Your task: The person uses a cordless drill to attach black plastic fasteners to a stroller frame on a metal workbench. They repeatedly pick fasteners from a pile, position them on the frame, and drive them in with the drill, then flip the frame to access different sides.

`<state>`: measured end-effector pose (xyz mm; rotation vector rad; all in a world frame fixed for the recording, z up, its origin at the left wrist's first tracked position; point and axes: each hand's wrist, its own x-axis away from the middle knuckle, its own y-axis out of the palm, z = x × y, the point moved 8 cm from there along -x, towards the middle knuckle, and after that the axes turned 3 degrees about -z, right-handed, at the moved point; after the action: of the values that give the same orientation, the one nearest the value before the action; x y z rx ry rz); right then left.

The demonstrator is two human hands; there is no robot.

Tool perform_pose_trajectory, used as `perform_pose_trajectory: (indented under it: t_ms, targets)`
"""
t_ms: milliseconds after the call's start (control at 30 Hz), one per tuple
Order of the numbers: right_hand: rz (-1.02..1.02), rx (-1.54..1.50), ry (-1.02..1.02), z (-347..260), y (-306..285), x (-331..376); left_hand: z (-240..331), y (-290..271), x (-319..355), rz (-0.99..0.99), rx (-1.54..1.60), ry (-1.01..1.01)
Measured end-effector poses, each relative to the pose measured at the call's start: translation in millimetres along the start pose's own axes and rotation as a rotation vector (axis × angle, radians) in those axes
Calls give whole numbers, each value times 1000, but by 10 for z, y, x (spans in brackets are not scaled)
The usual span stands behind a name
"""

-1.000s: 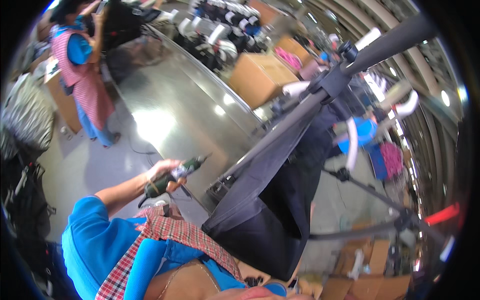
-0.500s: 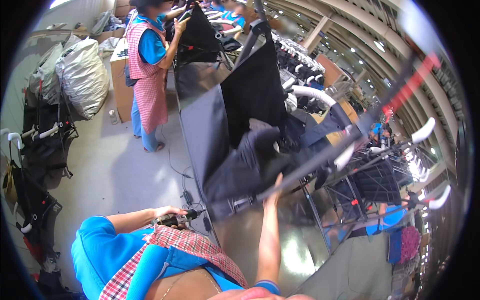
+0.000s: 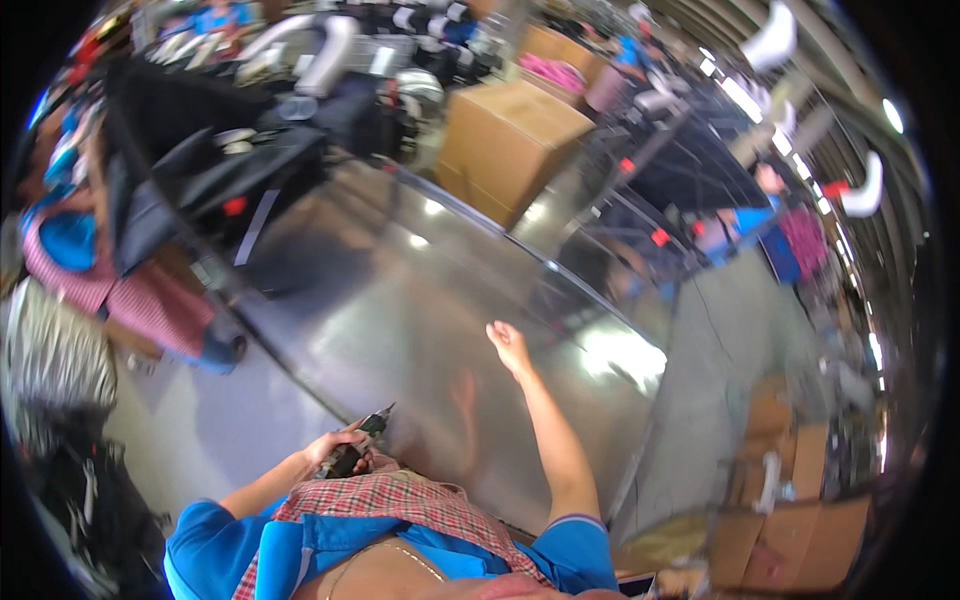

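My left hand (image 3: 335, 450) is wrapped round a dark power screwdriver (image 3: 352, 452), held close to my checked apron with its bit pointing up and to the right. Over the shiny metal table (image 3: 430, 310), my right hand (image 3: 510, 348) is raised with its fingers curled in; nothing shows in them. A black fabric stroller (image 3: 225, 205) with dark tubes and red parts lies at the table's far left, apart from both hands. Blur hides its details.
A brown carton (image 3: 510, 140) stands beyond the table. More strollers with white handles (image 3: 660, 190) are at the right. Opened cartons (image 3: 790, 540) sit at the lower right. A person in a checked apron (image 3: 130, 290) is at the left, near a white sack (image 3: 60, 350).
My view has swung to the right. My right hand has let go of the black stroller, which now lies farther left. The screwdriver stays in my left hand, its bit now tilted higher.
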<state>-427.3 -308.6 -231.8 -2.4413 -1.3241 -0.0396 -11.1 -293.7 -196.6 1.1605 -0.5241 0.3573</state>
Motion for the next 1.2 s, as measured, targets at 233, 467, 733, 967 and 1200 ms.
perform_pose_trajectory:
  t_ms: [233, 467, 733, 967, 1200]
  targets:
    - [643, 64, -275, 549, -2721, -600, -404, -124, -601, 304, 1, -347]
    - [1118, 259, -591, -253, -4540, -1717, -410, 142, -871, 398, -204, -250]
    - [795, 74, -531, -642, -4066, -1268, -453, 245, -817, 526, -140, -279]
    - [900, -33, -480, -652, -2163, 1368, -448, 147, -708, 313, -320, -283]
    - [904, 42, -505, -586, -741, 3244, -665, 464, -333, -11, -564, -307]
